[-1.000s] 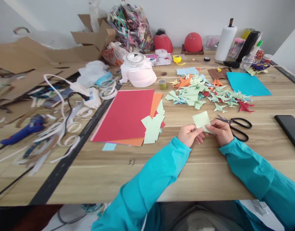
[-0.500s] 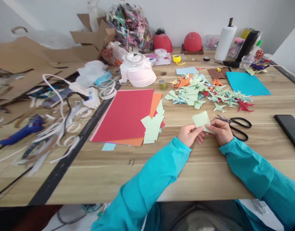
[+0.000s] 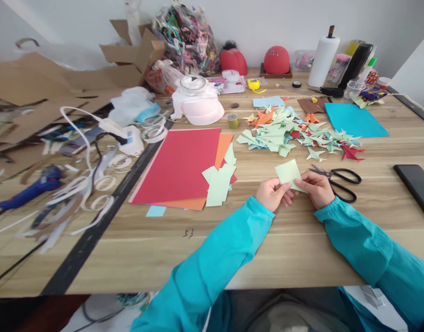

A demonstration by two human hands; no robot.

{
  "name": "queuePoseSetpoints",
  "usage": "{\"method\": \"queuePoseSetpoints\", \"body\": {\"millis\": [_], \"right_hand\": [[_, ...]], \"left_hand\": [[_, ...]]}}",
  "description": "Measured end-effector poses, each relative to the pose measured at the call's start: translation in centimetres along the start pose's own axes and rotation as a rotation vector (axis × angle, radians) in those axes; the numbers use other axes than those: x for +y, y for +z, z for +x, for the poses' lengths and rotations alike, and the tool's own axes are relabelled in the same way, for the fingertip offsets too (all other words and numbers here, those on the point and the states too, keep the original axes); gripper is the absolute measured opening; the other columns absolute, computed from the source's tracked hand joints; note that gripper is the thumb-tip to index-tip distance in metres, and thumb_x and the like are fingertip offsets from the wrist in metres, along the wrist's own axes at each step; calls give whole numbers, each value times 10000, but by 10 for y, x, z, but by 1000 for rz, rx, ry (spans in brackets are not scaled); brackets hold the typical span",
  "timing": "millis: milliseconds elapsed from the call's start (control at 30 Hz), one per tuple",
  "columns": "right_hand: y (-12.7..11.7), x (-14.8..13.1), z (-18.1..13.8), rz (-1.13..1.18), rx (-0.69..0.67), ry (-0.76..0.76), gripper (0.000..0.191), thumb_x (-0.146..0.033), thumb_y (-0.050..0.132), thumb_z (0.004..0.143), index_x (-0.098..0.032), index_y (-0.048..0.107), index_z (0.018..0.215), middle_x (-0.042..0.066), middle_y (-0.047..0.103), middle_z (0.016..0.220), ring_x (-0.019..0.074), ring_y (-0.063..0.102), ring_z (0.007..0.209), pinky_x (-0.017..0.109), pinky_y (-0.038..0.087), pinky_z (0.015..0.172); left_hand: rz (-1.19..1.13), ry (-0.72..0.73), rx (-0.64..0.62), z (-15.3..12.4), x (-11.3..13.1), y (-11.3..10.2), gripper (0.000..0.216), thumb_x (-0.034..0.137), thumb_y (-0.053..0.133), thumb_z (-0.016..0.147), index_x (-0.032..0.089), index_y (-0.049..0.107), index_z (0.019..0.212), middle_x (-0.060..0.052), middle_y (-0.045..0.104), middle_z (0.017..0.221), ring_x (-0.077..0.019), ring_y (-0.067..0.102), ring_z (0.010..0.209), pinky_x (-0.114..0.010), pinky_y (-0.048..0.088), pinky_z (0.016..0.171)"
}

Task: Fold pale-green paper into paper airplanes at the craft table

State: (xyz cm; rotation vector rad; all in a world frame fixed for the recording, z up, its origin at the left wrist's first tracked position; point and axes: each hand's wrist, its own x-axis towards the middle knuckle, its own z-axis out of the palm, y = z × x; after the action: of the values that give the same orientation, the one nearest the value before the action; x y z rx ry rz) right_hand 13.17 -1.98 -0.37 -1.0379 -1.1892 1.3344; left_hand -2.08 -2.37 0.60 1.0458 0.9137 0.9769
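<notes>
A small square of pale green paper (image 3: 288, 172) is pinched between my two hands, tilted up above the table. My left hand (image 3: 272, 194) grips its lower edge with thumb and fingers. On the lower right corner, my right hand (image 3: 317, 188) closes its thumb and fingers. Black-handled scissors (image 3: 339, 179) lie just right of my right hand, their blades partly behind it. Beyond the paper spreads a heap of folded paper shapes (image 3: 274, 131), mostly pale green with some orange, red and blue. Cut pale green paper pieces (image 3: 220, 182) lie left of my left hand.
Red and orange sheets (image 3: 180, 166) are stacked at centre left. A blue glue gun (image 3: 33, 188), white cords and strips crowd the left. A phone (image 3: 415, 189) lies at right, a blue sheet (image 3: 357, 121) behind it. Cardboard boxes (image 3: 128, 69) stand at back left.
The paper square has shifted very slightly to the left, and the right fingers have moved a little with it. Both hands keep their hold; everything else looks the same.
</notes>
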Motion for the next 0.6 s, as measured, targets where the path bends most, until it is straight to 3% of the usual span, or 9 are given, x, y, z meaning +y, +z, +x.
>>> {"method": "queuePoseSetpoints", "body": {"millis": [300,600], "right_hand": [[-1,1,1,35,5,-6,142,-292,723,673,-182,637,648,-15,648,570,108,570,498,230,443,492],[-1,1,2,63,19,-8,154,-286,735,655,-170,634,643,-13,650,574,102,564,486,224,438,487]], "left_hand": [[-45,-44,-21,2,-1,0,288,314,744,604,80,588,664,-51,637,589,-127,583,421,-239,488,387],[-89,-63,-31,2,-1,-1,326,383,706,638,79,588,644,-55,635,594,-134,586,418,-243,480,380]]}}
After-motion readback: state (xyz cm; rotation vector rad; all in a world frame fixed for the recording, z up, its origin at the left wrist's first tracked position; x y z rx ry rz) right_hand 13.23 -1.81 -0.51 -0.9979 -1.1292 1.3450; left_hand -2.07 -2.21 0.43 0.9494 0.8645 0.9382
